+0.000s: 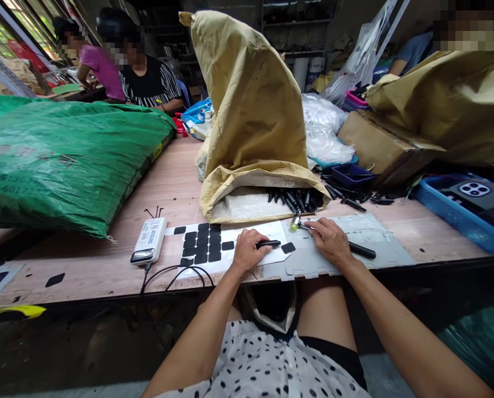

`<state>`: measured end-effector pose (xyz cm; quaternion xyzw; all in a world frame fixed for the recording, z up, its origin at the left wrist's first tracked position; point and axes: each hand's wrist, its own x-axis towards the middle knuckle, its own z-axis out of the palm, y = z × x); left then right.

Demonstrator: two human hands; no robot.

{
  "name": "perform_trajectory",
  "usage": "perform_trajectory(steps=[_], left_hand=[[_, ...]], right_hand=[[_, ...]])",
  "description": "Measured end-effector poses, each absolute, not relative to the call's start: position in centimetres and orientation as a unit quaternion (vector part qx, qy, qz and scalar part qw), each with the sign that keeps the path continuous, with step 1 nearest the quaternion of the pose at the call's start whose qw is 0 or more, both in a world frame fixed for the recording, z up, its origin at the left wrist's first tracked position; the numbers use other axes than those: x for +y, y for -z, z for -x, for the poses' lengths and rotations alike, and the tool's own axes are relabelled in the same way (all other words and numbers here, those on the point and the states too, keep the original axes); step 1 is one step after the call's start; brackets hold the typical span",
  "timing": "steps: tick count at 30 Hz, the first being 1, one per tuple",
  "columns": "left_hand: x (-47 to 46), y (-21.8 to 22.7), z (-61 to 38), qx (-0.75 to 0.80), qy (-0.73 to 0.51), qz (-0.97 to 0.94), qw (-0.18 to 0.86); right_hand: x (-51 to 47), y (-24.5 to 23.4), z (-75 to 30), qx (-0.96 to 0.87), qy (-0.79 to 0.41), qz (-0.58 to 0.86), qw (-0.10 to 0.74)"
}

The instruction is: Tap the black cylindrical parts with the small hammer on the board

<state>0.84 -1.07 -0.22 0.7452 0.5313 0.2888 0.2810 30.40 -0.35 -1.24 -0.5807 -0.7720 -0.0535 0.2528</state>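
My left hand (247, 251) is closed on a short black rod-shaped piece (269, 243), held low over a white sheet (226, 264). My right hand (327, 240) grips a small hammer (363, 250) by its shaft; its black handle end points right, and its yellowish and metal head (294, 223) is at the mouth of the brown sack. Rows of black rounded-square patches (201, 243) lie on the sheet left of my left hand. A single black patch (288, 247) sits between my hands. Under the hammer is a grey board (379, 235).
A tall brown sack (251, 99) with black rod-shaped pieces (294, 199) in its mouth stands ahead. Left are a white power bank (150, 241) with a cable and a green sack (64, 160). A blue tray (446, 210) stands right. Other people sit across the table.
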Motion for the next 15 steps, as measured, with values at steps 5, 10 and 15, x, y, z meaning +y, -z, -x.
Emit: perform_trajectory(steps=[5,10,15], left_hand=[[-1.1,0.2,-0.8,0.53,-0.281,-0.75,0.278],[-1.0,0.2,-0.8,0.53,-0.268,-0.757,0.273],[-2.9,-1.9,-1.1,0.509,-0.282,-0.773,0.253]], right_hand=[[-0.3,2.0,-30.4,-0.769,0.063,0.585,0.251],[-0.4,1.7,-30.2,-0.769,0.062,0.588,0.244],[-0.4,1.5,-30.2,-0.768,0.051,0.589,0.248]])
